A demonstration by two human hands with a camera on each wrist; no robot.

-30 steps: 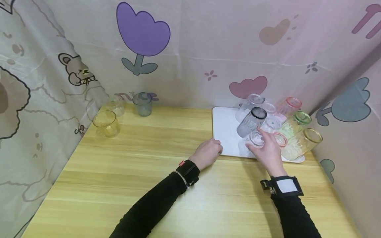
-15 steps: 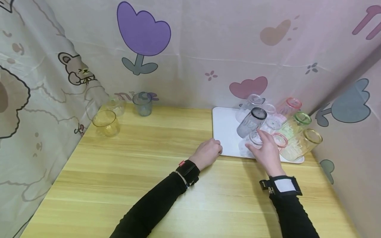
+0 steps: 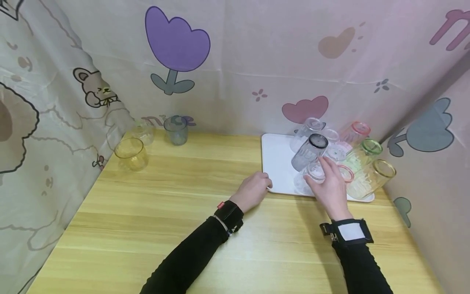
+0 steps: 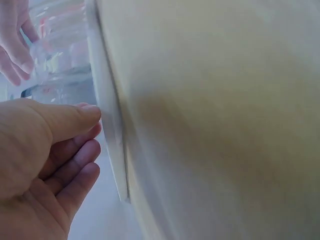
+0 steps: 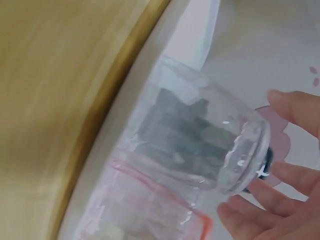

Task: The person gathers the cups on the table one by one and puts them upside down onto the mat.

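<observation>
On white tray [image 3: 276,163], at near edge: clear cup [image 3: 312,176], tilted, base up toward the camera. Right hand [image 3: 330,188] at that cup, fingers [image 5: 280,192] spread around the base and touching it; thumb [image 5: 295,107] on the opposite side, curled loosely about the glass. Firmness of grip: cannot tell.

Just behind the clear cup on the tray: grey cup [image 3: 309,151] with dark rim, leaning. Right of it on the tray: pink cup [image 3: 354,132], green cup [image 3: 363,153], amber cup [image 3: 372,177], all tipped over and crowded together, touching.

At the tray's left near corner: left hand [image 3: 252,190], resting on wooden surface [image 3: 183,212], fingers [image 4: 75,117] relaxed and nearly straight, tips against the tray's edge, holding nothing.

Well left of the tray, at the surface's far corner: yellow cup [image 3: 131,154], upright; pale clear cup [image 3: 143,131] behind it; bluish cup [image 3: 176,130] beside.
</observation>
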